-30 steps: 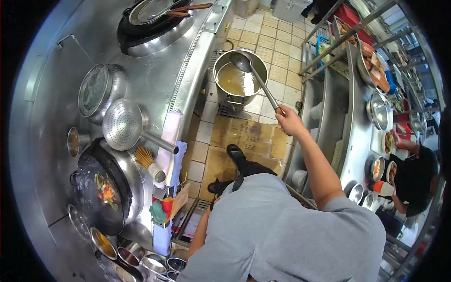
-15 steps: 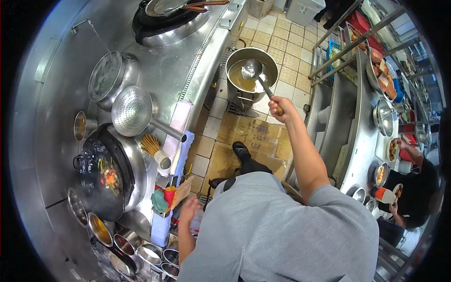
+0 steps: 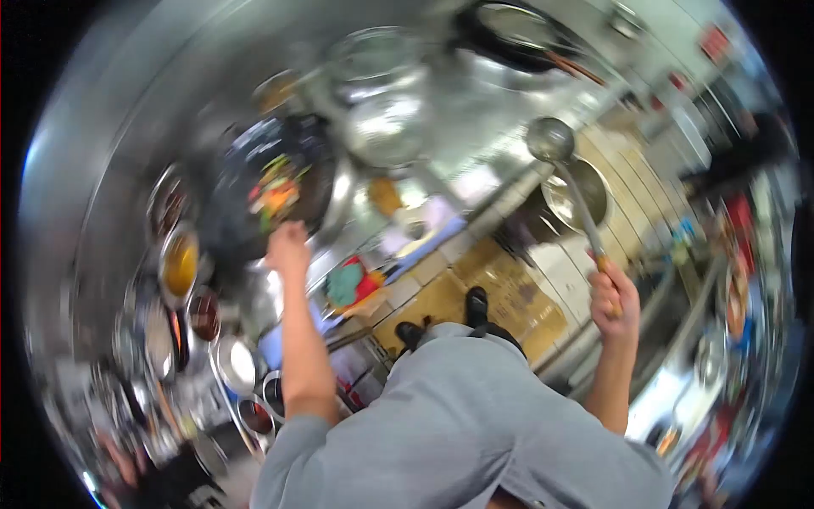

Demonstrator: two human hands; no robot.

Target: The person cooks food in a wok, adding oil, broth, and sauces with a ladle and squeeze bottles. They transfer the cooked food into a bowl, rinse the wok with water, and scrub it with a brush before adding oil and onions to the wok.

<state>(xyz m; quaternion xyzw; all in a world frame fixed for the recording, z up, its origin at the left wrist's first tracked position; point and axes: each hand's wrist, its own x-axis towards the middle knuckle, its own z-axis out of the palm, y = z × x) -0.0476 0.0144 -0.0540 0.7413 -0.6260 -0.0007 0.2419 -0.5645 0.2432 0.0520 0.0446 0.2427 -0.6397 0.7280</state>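
Observation:
My right hand (image 3: 615, 299) is closed round the wooden end of a long-handled ladle (image 3: 585, 208). Its round metal bowl is raised above the far rim of the big metal pot (image 3: 596, 188) on the floor; whether liquid is in the bowl cannot be made out. My left hand (image 3: 289, 248) reaches to the near edge of a dark wok (image 3: 318, 182), its fingers smeared by motion. Chopped vegetables (image 3: 278, 191) in red, orange and green lie in the wok. Beside it rest a perforated strainer (image 3: 386, 127) and a bamboo brush (image 3: 386, 197).
Another wok (image 3: 500, 42) stands at the far end of the steel stove. Several metal bowls, one with yellow liquid (image 3: 180, 265), line the left side. Green and red cloths (image 3: 346, 284) lie at the stove's front edge. Cardboard (image 3: 509, 293) covers the floor under my feet.
My view has swung toward the stove. The ladle has come up out of the floor pot in my right hand. My left hand has moved from the stove's front edge to the wok.

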